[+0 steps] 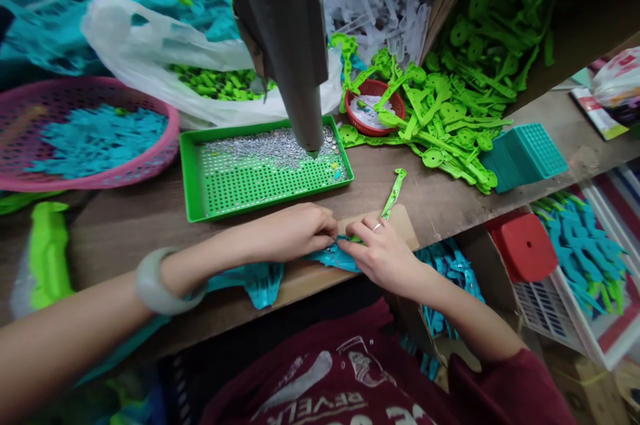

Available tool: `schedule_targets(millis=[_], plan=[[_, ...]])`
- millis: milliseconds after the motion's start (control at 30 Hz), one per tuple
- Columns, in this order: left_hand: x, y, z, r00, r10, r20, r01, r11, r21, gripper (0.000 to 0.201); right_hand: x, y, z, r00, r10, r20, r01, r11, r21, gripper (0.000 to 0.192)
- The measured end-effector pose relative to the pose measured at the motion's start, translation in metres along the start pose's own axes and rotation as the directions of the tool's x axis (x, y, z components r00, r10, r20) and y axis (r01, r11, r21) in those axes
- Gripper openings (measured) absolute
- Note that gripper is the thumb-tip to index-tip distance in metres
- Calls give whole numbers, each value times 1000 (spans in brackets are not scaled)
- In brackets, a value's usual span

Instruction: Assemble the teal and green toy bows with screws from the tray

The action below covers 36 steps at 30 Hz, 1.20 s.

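Okay, head view, the only one: both hands work at the near edge of a wooden bench, over a cardboard sheet. Left hand, pale bangle on the forearm: fingertips bunched narrow at the teal piece; cannot tell if anything is pinched. Right hand, with ring: thumb and fingers close together, touching that same piece; fingers cover the contact, so firm hold or light touch cannot be told. Teal piece is low between the hands, partly hidden. Lime green lever sticks out beyond the right hand.

Writing: maroon shirt has white print, roughly "REVEL", larger letters below, cut by folds and frame edge. Clear bag, far right, has red marks, too small to read. No brand made out.

Around: green tray of small metal bits, just beyond the hands; grey tapered tool overhead; pink basket with teal parts, left; red bowl beside piled lime parts; teal ridged block; red stool-like item, lower right.
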State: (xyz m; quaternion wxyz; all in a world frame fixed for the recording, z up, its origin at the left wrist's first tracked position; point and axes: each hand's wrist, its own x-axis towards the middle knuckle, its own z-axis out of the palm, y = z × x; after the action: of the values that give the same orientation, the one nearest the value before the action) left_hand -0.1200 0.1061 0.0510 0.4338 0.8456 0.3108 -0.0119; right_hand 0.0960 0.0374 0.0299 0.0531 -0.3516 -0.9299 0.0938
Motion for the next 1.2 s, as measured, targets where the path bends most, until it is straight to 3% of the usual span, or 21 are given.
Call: schedule_targets(millis=[500, 700, 933, 1200], plan=[[1, -7, -1, 994, 67, 88, -49, 980, -191, 21, -5, 7, 4, 987, -45, -152, 58, 995, 83, 23], [0, -3, 5, 1000, 10, 3, -10, 1000, -6, 16, -7, 8, 7, 990, -44, -131, 53, 996, 68, 20], [7, 15, 0, 994, -97, 57, 86, 982, 168, 13, -6, 6, 8, 987, -63, -148, 68, 997, 32, 21], [10, 10, 0, 984, -129, 120, 110, 982, 154, 16, -5, 5, 10, 989, -50, -140, 54, 998, 22, 18]])
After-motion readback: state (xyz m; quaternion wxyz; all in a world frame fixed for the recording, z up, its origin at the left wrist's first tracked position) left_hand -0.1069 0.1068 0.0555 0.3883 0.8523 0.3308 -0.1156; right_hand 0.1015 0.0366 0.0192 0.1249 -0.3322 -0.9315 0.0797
